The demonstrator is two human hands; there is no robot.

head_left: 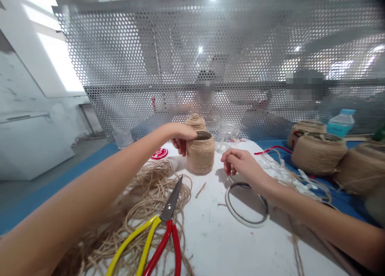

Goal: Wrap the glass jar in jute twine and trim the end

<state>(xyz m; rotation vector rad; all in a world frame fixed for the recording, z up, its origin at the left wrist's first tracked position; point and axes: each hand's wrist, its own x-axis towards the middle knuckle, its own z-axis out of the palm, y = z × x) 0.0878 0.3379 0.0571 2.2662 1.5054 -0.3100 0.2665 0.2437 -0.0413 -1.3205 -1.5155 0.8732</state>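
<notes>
A jar wrapped in jute twine (201, 158) stands upright on the white work surface. My left hand (182, 139) grips its rim from the left, thumb at the mouth and fingers curled beside the wall. To the right of the jar, my right hand (239, 164) hovers over the surface with its fingers curled together; whether anything is in them is hidden. Below it lies a roll of double-sided tape (227, 206). Scissors (170, 208) with one yellow and one red handle rest on a loose heap of jute twine (141, 204).
Behind the jar stand a twine spool (195, 123) and a clear glass jar (228, 133). A red lid (159, 154) lies left. Several wrapped jars (319, 154) and a blue-capped bottle (341, 123) are at right. A perforated metal panel (180, 59) closes off the back.
</notes>
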